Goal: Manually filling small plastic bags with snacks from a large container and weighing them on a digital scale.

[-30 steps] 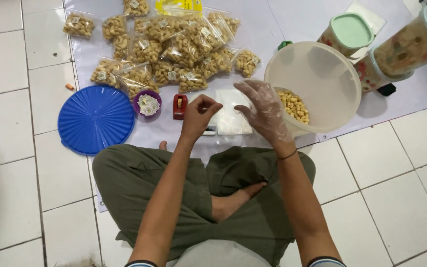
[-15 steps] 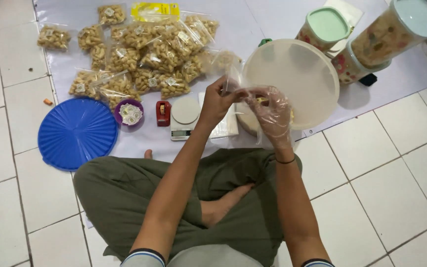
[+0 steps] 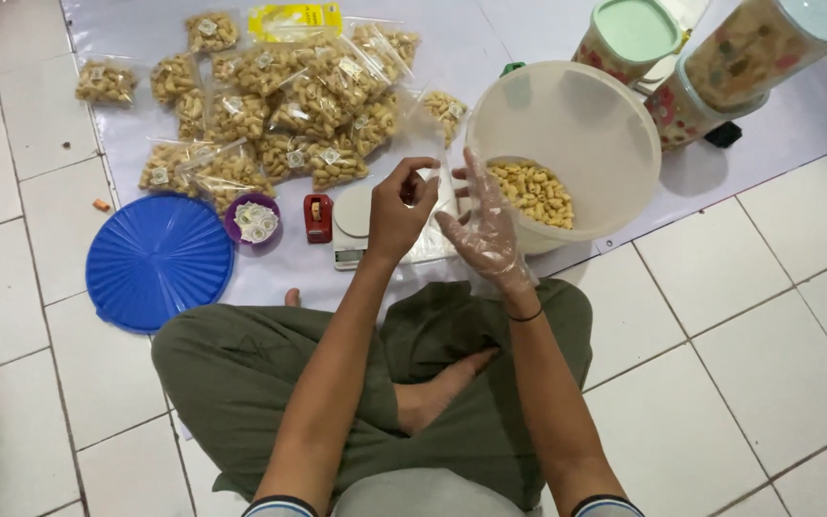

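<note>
Right above the little white scale [image 3: 354,222] sits a clear plastic bag [image 3: 430,191], held up between both hands and looking empty as far as I can tell. Left hand [image 3: 399,213] is bare and pinches the bag's top edge with thumb and fingers curled in. Right hand [image 3: 483,225] wears a thin see-through glove and has its fingers spread out, touching the other side of the bag rather than clenched on it. Just past the right hand is a big translucent tub [image 3: 567,144], tilted toward the person, with a heap of small yellowish snack pieces [image 3: 532,190] in the bottom. Left of the scale there's a small red tape dispenser [image 3: 318,216], then a purple bowl [image 3: 255,218] with little white bits in it, then a round blue lid [image 3: 157,258] flat on the floor. Further back on the white sheet [image 3: 145,77] is a pile of filled snack bags [image 3: 284,105], and off to the right some tall canisters with mint-green lids [image 3: 629,38]. Person's sitting cross-legged in olive trousers [image 3: 232,373] on white floor tiles [image 3: 748,316].
</note>
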